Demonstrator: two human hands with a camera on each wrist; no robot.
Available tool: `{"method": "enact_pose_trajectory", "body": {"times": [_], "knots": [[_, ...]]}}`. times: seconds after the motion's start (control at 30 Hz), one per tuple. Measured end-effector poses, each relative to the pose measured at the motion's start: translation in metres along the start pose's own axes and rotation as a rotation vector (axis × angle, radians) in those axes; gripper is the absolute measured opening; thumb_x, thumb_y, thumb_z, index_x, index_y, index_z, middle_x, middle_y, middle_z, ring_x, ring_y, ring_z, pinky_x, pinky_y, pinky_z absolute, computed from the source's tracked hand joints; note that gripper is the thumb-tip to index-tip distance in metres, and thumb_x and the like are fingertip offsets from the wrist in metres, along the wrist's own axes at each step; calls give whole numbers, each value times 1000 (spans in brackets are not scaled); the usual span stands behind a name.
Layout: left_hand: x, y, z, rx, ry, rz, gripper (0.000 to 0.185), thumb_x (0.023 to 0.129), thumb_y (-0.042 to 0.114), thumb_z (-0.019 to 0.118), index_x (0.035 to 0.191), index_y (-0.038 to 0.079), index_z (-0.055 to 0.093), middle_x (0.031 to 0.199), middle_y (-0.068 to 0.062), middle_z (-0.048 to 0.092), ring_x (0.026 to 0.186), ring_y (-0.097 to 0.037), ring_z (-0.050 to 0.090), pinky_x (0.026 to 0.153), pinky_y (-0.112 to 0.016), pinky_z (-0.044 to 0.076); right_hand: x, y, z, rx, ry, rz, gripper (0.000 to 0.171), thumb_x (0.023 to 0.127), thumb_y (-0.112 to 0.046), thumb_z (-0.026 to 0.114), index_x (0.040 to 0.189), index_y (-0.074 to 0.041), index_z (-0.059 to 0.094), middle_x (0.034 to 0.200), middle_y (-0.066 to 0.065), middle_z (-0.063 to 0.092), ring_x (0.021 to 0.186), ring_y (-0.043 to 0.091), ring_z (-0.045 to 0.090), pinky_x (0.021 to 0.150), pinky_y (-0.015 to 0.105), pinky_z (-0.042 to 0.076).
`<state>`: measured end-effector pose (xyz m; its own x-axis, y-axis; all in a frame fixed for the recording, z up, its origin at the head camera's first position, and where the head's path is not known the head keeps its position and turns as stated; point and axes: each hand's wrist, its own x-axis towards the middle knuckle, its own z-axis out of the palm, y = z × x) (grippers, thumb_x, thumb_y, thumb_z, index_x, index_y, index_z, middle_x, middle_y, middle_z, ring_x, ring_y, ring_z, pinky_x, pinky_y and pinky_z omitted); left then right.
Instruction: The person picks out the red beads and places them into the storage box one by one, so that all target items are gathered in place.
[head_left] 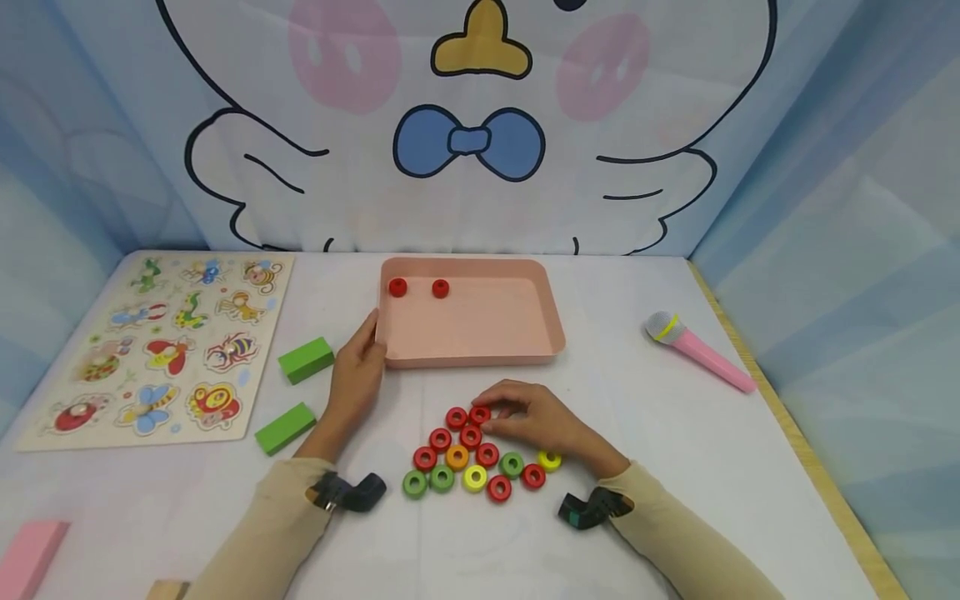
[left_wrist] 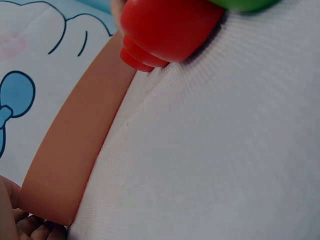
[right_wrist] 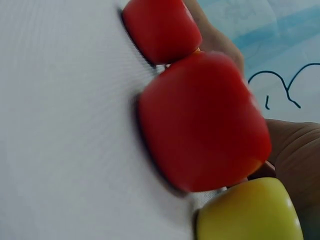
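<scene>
A pink tray (head_left: 480,329) stands mid-table with two red rings (head_left: 397,287) at its far left. My left hand (head_left: 375,342) grips the tray's near left corner, thumb along the side wall; the left wrist view shows the tray wall (left_wrist: 75,145) and my fingers (left_wrist: 30,227) at its corner. In front of the tray lies a cluster of red, orange, green and yellow rings (head_left: 474,477). My right hand (head_left: 491,410) pinches a red ring (head_left: 480,414) at the cluster's far edge. The right wrist view shows a red ring (right_wrist: 200,125) and a yellow ring (right_wrist: 250,212) close up.
An insect puzzle board (head_left: 161,346) lies at the left, with two green blocks (head_left: 306,359) beside it. A pink toy microphone (head_left: 697,350) lies at the right near the table edge. A pink block (head_left: 30,554) sits at the front left corner. A cartoon curtain backs the table.
</scene>
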<state>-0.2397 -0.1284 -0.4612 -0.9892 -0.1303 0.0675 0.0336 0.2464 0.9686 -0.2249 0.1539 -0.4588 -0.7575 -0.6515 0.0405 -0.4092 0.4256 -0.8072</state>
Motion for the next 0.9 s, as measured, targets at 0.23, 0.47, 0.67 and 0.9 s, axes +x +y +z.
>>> {"method": "enact_pose_trajectory", "body": {"times": [0.23,0.47,0.67,0.9], "knots": [[2,-4,-1,-18,13,-5,54,102,12,39,155,10,28,158,-3,29,144,-15,25,116,-31,25,3,-2,-11,39,-76,42,30,89,-21,74,119,-18,71,112,-8,67,98,13,61,86,29,53],[3,-6,1,-14,14,-4,56,100,12,40,155,11,29,157,-4,30,144,-16,26,116,-32,24,17,-14,-44,-16,-125,-46,33,90,-14,72,123,-8,70,116,-2,66,105,17,60,91,34,53],[5,-8,-1,-32,20,21,56,100,11,40,154,9,31,156,-7,32,143,-18,28,116,-33,25,62,-23,-83,-75,-21,-44,34,90,-9,71,123,-4,68,121,5,65,109,23,59,93,37,53],[5,-10,-1,-33,17,-8,56,99,14,41,155,11,31,156,-5,33,142,-17,29,115,-32,27,121,-10,-106,-89,123,157,36,92,-18,71,127,-10,68,118,7,66,109,25,60,92,36,53]]}}
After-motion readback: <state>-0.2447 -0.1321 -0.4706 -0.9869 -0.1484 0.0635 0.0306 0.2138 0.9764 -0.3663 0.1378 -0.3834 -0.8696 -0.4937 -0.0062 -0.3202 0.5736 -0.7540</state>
